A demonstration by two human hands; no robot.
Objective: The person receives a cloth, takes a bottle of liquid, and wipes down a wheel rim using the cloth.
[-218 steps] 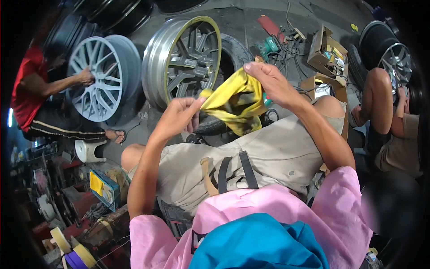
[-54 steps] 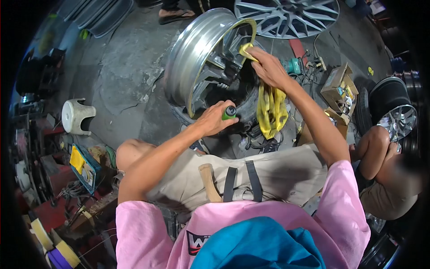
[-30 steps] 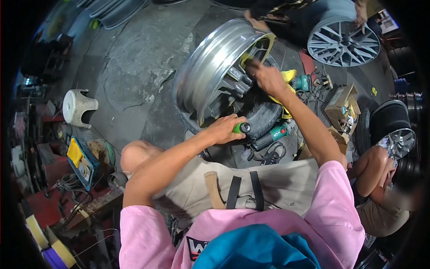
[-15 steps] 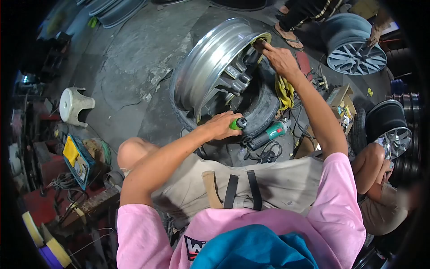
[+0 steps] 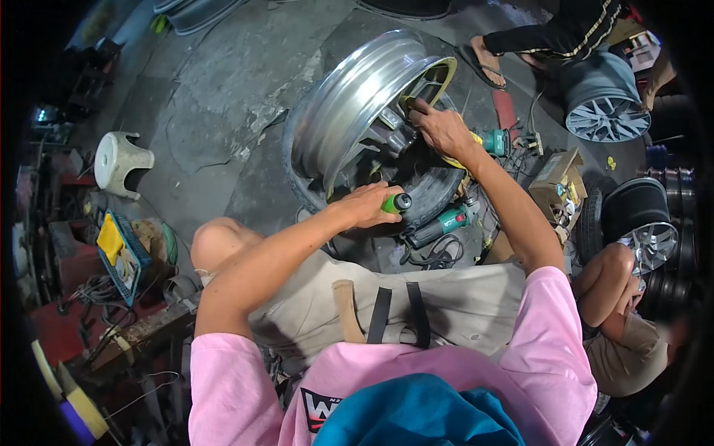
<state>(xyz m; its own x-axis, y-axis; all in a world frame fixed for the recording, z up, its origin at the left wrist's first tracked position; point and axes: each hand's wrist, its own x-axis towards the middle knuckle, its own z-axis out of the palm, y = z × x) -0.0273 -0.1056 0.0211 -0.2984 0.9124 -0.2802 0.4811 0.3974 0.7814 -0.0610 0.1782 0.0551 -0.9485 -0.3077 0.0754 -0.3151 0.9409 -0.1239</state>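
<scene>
- The left grip (image 5: 366, 206) is closed around a green bottle (image 5: 395, 203), the thumb and fingers wrapping its side and the round dark cap facing up, away from the palm.
- The right grip (image 5: 444, 134) is closed on a yellow cloth (image 5: 409, 102); a bunched part shows at the fingertips and another fold hangs beside the wrist.
- The alloy wheel (image 5: 355, 100) lies ahead of both grips, tilted, its spoked face turned toward the right grip. The right fingertips are inside the outline of that face, near its upper part; the left grip is near its lower edge. Whether the left grip touches the metal cannot be told.
- The wheel's barrel is bright, smooth silver metal with stepped rings; the face has a thin yellowish lip and thick, darker grey spokes around a hub.
- A black rubber tire (image 5: 440, 195), broad and matte, lies flat on the floor (image 5: 223, 97) around the wheel's lower part.
- Just beside the tire is an angle grinder (image 5: 446, 223) with a teal and dark body and a coiled cord.
- The floor is grey, rough and patched.
- Farther right, an open cardboard box (image 5: 549, 178) holds small items; beyond it, a co-worker's hand (image 5: 651, 97) is at a grey multi-spoke wheel (image 5: 606, 117).
- A whitish plastic stool (image 5: 113, 160) stands well apart, to the left.
</scene>
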